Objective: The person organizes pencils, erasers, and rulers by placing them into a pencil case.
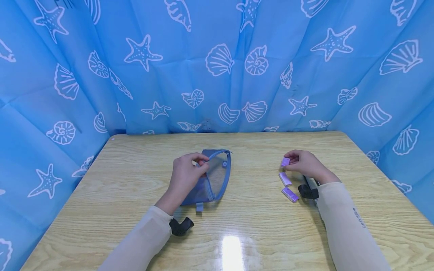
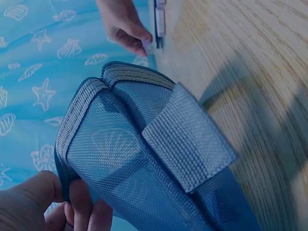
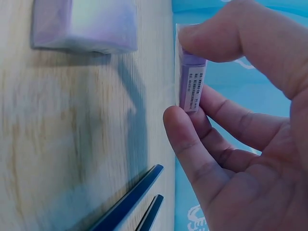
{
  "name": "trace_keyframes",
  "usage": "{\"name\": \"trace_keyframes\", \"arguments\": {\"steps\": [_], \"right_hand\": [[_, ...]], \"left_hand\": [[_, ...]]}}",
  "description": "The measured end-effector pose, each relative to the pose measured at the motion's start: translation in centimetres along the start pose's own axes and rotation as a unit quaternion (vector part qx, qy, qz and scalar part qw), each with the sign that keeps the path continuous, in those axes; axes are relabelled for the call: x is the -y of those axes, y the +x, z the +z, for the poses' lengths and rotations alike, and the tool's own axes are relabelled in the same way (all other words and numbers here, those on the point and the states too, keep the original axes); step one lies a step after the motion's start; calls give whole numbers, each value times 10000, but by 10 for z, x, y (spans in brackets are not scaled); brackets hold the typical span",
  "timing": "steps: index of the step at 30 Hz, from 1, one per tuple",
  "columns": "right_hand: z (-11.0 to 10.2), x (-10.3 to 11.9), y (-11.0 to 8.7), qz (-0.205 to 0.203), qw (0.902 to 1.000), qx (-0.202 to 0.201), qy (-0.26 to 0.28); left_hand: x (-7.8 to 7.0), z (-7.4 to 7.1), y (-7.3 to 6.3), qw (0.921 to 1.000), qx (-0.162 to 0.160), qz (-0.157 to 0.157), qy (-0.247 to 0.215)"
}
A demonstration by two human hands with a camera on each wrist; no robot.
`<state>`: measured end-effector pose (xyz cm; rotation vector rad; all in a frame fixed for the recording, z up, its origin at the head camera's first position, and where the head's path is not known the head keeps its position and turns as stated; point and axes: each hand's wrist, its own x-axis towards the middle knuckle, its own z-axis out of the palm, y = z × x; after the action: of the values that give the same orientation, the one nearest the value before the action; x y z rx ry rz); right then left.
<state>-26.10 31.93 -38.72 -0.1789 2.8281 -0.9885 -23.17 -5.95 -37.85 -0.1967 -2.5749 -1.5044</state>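
A blue mesh zip pouch [image 1: 198,192] lies left of the table's middle with its zipped mouth spread apart. My left hand [image 1: 190,169] pinches the pouch's rim between thumb and fingers; the left wrist view shows the mesh side and a woven tab [image 2: 190,139] close up. Over on the right, my right hand [image 1: 306,164] holds a small purple wrapped eraser [image 3: 192,82] between thumb and fingertips, a printed label on its side. Two more purple erasers, one nearer [image 1: 290,195] and one farther [image 1: 285,179], lie on the table just in front of that hand.
Dark slim rods [image 3: 127,199] lie on the wooden table [image 1: 251,218] beneath my right wrist, partly hidden by it. A blue curtain [image 1: 190,75] with white shells and starfish hangs along the table's back and sides.
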Motion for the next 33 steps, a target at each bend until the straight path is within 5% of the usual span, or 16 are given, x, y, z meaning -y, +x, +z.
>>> {"name": "trace_keyframes", "arguments": {"steps": [33], "right_hand": [[10,19,5,-251,9996,-91,40]], "left_hand": [[0,-1,1,9999,-42,86,65]]}}
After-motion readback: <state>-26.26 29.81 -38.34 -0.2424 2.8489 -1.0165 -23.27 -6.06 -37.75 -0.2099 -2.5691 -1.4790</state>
